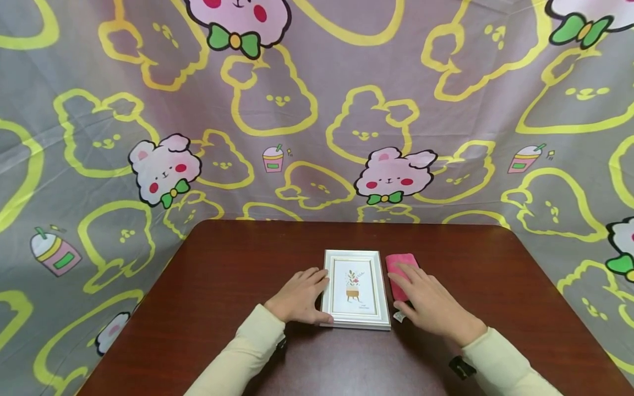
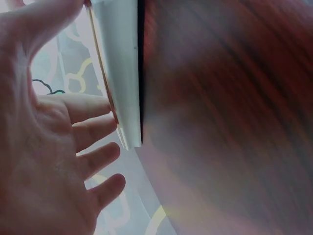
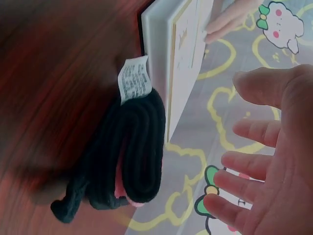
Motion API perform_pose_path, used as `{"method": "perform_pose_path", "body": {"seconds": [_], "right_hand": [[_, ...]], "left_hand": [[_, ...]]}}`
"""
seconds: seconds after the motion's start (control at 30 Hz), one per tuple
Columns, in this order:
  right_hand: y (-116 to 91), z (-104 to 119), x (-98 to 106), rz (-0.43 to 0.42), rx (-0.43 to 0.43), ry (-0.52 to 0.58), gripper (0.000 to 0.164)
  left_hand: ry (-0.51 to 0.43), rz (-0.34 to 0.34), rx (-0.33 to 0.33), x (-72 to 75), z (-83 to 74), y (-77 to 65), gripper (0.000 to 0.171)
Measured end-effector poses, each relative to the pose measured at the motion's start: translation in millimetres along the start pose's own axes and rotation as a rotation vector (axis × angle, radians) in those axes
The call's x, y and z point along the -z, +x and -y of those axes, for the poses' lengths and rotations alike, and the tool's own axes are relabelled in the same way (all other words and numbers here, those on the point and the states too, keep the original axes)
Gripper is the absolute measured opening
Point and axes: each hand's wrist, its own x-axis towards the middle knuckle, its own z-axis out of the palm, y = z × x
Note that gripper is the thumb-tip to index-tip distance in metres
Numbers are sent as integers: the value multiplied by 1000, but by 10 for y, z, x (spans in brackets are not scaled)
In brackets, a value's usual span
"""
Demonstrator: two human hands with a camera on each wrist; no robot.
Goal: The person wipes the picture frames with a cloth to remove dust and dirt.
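Note:
A white picture frame (image 1: 354, 289) with a plant-stand print lies face up on the table. At its left side is my left hand (image 1: 301, 298), fingers spread and fingertips on the edge, the thumb at the near left corner. A folded pink cloth (image 1: 398, 292) lies just right of the frame. Seen from the right wrist, its rolled side shows dark layers (image 3: 142, 147), and a white printed label (image 3: 134, 78) sticks out. My right hand (image 1: 433, 302) is over the cloth with fingers loosely extended, nothing gripped; the wrist view shows a gap between fingers and cloth.
The dark reddish-brown wooden table (image 1: 238, 253) has rounded far corners. A grey curtain (image 1: 307, 148) printed with yellow outlines and white bunnies hangs behind it and along both sides.

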Motion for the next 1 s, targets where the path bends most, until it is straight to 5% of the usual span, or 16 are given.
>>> {"method": "perform_pose_path", "body": {"seconds": [0.6, 1.0], "right_hand": [[92, -193, -39, -5, -93, -6, 48], [147, -157, -330, 113, -352, 30, 63]], "left_hand": [[-117, 56, 46, 24, -5, -3, 93], [-146, 98, 80, -19, 9, -8, 95]]}}
